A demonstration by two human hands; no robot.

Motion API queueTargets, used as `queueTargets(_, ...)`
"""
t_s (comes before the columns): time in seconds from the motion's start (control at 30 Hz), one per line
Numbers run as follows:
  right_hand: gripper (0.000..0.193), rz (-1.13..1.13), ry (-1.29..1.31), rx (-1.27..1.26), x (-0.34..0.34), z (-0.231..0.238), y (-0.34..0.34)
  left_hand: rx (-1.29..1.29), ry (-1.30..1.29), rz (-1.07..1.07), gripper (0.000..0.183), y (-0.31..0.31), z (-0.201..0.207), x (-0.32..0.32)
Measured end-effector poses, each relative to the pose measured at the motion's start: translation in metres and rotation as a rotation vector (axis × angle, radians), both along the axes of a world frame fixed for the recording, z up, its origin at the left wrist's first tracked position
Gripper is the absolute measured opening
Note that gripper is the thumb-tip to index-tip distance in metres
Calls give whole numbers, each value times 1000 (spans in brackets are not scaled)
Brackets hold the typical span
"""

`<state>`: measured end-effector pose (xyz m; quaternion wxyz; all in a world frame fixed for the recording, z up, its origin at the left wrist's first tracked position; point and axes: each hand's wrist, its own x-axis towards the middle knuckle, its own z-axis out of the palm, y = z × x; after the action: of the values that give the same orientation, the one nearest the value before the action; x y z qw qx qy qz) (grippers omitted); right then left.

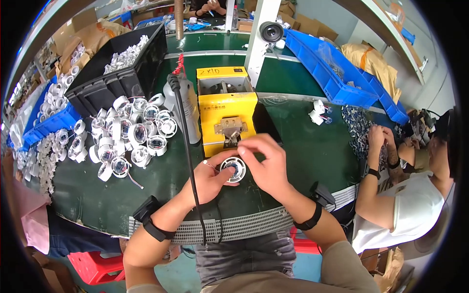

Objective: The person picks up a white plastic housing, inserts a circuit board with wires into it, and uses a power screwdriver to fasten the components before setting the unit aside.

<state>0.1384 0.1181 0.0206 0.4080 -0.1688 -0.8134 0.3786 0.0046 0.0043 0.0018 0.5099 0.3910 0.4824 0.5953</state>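
Note:
My left hand point(209, 179) grips a round white plastic housing point(239, 178), its thumb lying over the circuit board inside. A thin pale wire sticks out by that hand's index finger. Just right of the housing, my right hand point(266, 163) has thumb and forefinger brought together; whatever they may hold is too small to make out. Those fingertips are close to the metal outlet of a yellow screw feeder point(227, 110). A black cable point(188, 161) hangs down across the view, over my left wrist.
Many similar white housings point(132, 129) are heaped to the left, before a black crate point(122, 73) of white parts. A grey cylindrical object point(188, 105) stands beside the feeder. Blue bins point(337, 71) lie back right. A co-worker point(400, 200) handles small dark parts at right.

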Motion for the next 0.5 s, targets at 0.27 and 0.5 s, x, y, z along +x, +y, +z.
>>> queueTargets(0.27,66,11,47,228,-86,35,-25,-31,105,-33,34,4,-12,-5)
queueTargets(0.5,46,149,463,-195,-112,23,-24,-172,-48,17,33,2,-10,-9)
